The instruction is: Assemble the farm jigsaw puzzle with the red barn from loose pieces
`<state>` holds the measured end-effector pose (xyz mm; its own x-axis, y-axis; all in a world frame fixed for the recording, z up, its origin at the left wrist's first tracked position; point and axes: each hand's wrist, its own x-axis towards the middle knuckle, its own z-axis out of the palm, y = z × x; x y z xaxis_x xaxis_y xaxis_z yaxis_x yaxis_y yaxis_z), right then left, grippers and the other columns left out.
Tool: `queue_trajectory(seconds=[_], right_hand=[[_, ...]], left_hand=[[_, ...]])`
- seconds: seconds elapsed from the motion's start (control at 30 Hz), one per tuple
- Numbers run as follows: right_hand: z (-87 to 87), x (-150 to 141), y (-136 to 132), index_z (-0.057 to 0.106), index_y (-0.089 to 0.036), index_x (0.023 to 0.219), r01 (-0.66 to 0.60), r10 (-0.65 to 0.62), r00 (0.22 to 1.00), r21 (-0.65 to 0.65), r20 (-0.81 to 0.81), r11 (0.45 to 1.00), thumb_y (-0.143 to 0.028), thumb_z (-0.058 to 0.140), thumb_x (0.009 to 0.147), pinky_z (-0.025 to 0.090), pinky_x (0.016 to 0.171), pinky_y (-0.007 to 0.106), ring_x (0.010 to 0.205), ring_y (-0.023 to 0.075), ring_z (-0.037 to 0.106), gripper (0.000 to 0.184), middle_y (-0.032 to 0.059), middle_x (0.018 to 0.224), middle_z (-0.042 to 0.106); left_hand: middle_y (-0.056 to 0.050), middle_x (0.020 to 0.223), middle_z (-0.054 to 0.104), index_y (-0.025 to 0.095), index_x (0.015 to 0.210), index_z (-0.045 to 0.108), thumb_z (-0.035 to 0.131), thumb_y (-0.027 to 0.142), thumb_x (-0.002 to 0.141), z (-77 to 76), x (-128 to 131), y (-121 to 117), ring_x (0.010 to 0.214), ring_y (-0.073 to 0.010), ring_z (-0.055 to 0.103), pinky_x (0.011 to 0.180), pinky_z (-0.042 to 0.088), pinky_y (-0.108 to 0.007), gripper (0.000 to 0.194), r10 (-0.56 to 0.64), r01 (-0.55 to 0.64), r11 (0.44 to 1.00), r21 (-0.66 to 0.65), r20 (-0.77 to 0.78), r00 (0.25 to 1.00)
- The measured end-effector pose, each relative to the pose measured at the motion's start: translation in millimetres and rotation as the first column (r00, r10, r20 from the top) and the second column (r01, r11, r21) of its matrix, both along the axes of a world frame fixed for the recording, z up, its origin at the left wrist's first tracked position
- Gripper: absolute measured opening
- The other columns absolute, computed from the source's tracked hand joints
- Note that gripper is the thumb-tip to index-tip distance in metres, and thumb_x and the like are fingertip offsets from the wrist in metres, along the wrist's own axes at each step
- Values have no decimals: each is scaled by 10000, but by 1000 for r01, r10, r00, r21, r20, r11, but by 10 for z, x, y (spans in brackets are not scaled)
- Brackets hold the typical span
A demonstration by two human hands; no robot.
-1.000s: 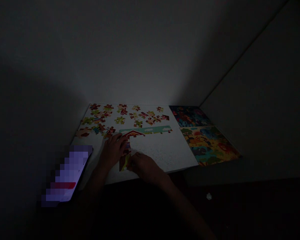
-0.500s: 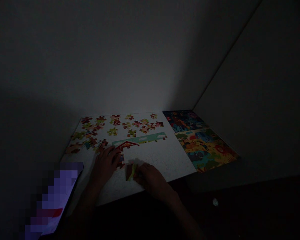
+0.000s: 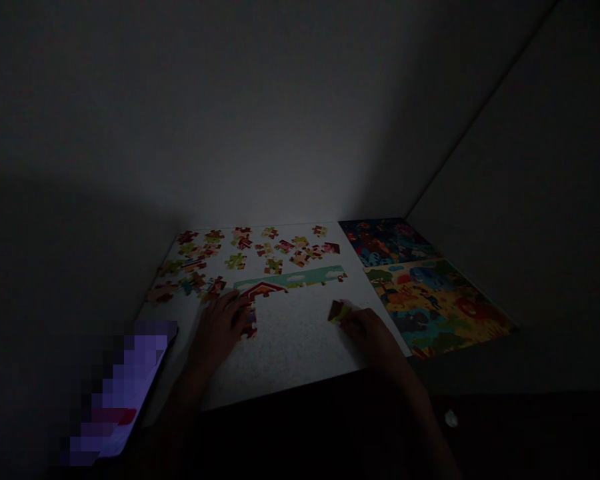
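My right hand (image 3: 367, 330) pinches a brown and green jigsaw piece (image 3: 337, 311) at the right side of the white tabletop (image 3: 295, 347). My left hand (image 3: 223, 327) rests with fingers spread at the left end of a partly joined puzzle (image 3: 300, 278). That puzzle is a strip of teal sky with clouds and a red roof, and a short column of pieces runs down from its left end. The left fingertips cover part of this corner. Several loose jigsaw pieces (image 3: 236, 261) are scattered behind the strip and to the left.
Two completed puzzles lie at the right, a dark blue one (image 3: 380, 241) behind and a yellow animal scene (image 3: 430, 303) in front. A lit, pixelated screen (image 3: 135, 373) stands at the lower left. A wall (image 3: 260, 133) rises behind the table.
My right hand has carried the brown and green piece right and away from me, from near the left column. My left hand stays at the puzzle's corner. The view has shifted slightly.
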<state>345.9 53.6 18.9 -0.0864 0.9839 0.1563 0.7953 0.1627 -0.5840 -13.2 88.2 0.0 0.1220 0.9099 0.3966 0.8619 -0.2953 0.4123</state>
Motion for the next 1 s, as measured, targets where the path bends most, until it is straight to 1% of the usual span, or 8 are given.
queue_trajectory(seconds=[0.13, 0.23, 0.37, 0.43, 0.57, 0.7, 0.87, 1.0], right_hand=[[-35, 59, 87, 667, -179, 929, 102, -102, 995, -6, 8, 995, -313, 540, 887, 511, 826, 396, 895, 255, 657, 189, 115, 950, 676], [-2, 50, 154, 658, -174, 958, 142, -141, 990, -17, 16, 990, -342, 513, 900, 505, 822, 398, 901, 259, 655, 229, 123, 965, 670], [155, 10, 301, 652, -186, 985, 158, -158, 987, -28, 14, 987, -355, 538, 884, 501, 759, 359, 867, 239, 654, 227, 110, 973, 672], [276, -64, 439, 652, -191, 985, 125, -125, 992, -16, -9, 992, -374, 526, 903, 497, 719, 334, 829, 220, 654, 237, 101, 958, 670], [523, -387, 863, 665, -186, 934, -17, 13, 998, 75, 54, 997, -325, 484, 946, 483, 756, 307, 821, 190, 640, 228, 84, 931, 661], [679, -792, 1366, 697, -152, 941, -131, 120, 972, 41, 199, 991, -253, 511, 947, 451, 836, 283, 929, 195, 643, 211, 106, 975, 693], [720, -1099, 1966, 726, -118, 1046, -157, 172, 950, -81, 262, 984, -208, 479, 959, 437, 801, 243, 947, 179, 664, 277, 134, 1081, 722], [661, -1237, 2290, 729, -101, 1106, -139, 166, 953, -119, 254, 983, -178, 486, 945, 443, 846, 237, 1007, 181, 667, 301, 138, 1120, 734]], left_hand=[[-91, 1282, 622, 256, 1112, 710, 478, 378, 960, 26, 2, -12, 1211, -282, 581, 1064, 462, -498, 303, 4, -4, 1000, -14, -1, 1000], [-84, 1276, 629, 259, 1100, 710, 497, 361, 952, 52, 7, -19, 1203, -277, 586, 1056, 467, -503, 279, 7, -7, 999, -34, 2, 1000], [-67, 1278, 631, 271, 1125, 698, 505, 328, 948, 92, 26, -32, 1203, -254, 584, 1063, 462, -477, 269, 5, -4, 999, -51, 16, 1000], [-66, 1284, 628, 273, 1120, 700, 496, 314, 952, 100, 36, -38, 1204, -250, 580, 1065, 459, -473, 268, 11, -10, 999, -51, 19, 1000], [-73, 1286, 626, 274, 1116, 702, 505, 306, 949, 82, 42, -35, 1201, -266, 581, 1068, 448, -508, 261, 21, -20, 999, -50, 21, 1000], [-79, 1264, 635, 265, 1095, 710, 498, 300, 950, 63, 38, -18, 1195, -268, 586, 1055, 458, -503, 259, 26, -25, 998, -62, 28, 999], [-79, 1247, 648, 258, 1074, 712, 495, 281, 938, 77, 43, -12, 1183, -269, 595, 1038, 475, -489, 257, 34, -32, 997, -65, 27, 999], [-77, 1233, 655, 256, 1065, 713, 498, 290, 928, 75, 46, -8, 1176, -276, 598, 1034, 479, -485, 257, 53, -51, 996, -68, 25, 998]])
